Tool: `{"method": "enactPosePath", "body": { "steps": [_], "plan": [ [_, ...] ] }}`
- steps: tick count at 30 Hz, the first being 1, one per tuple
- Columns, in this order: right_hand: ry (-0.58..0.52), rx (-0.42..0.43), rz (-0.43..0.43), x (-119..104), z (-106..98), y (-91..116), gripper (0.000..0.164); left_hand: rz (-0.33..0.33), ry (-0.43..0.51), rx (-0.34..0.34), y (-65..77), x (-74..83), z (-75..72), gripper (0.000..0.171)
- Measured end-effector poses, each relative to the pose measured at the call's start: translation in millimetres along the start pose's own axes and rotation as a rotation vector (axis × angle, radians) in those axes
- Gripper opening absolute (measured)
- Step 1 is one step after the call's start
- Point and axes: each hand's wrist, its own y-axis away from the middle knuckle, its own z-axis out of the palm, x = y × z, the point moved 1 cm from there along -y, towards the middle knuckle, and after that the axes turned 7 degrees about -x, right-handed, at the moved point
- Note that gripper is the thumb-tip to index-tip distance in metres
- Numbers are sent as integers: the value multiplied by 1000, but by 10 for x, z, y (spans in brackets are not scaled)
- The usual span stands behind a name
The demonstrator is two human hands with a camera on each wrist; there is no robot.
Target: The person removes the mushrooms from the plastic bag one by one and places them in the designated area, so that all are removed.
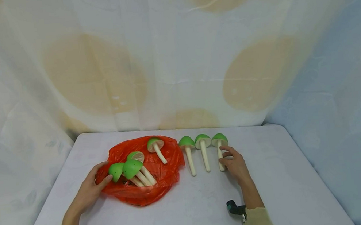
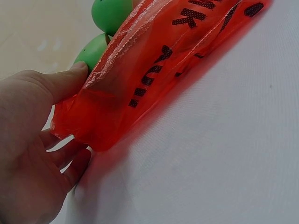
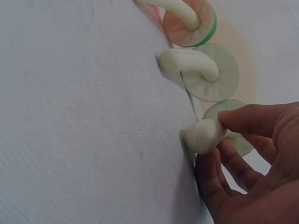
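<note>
My left hand [image 1: 91, 188] grips the left rim of a red plastic bag [image 1: 141, 198], its thumb over the edge beside a green mushroom cap [image 2: 91, 51]. Several toy mushrooms [image 1: 132, 168] with green caps and cream stems lie in the bag's open mouth; one [image 1: 155, 144] rests apart toward the back. To the right of the bag, three more lie in a row, caps away from me. My right hand [image 1: 238, 166] pinches the stem of the rightmost mushroom [image 1: 219, 139] between thumb and fingers. In the right wrist view its stem end [image 3: 204, 136] lies close over the cloth.
The other two mushrooms of the row, the left one [image 1: 189, 155] and the middle one [image 1: 204, 154], lie between bag and right hand. A white cloth covers the table [image 1: 191, 214]. Pale patterned sheets [image 1: 176, 72] hang behind and at both sides.
</note>
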Motion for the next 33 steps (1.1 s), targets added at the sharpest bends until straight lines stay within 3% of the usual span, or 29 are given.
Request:
{"method": "enactPosePath", "body": {
  "steps": [33],
  "plan": [
    [-1,-3,-7,14,12,-2,47,-51,-7,-16,-6,37,-9,70]
  ]
}}
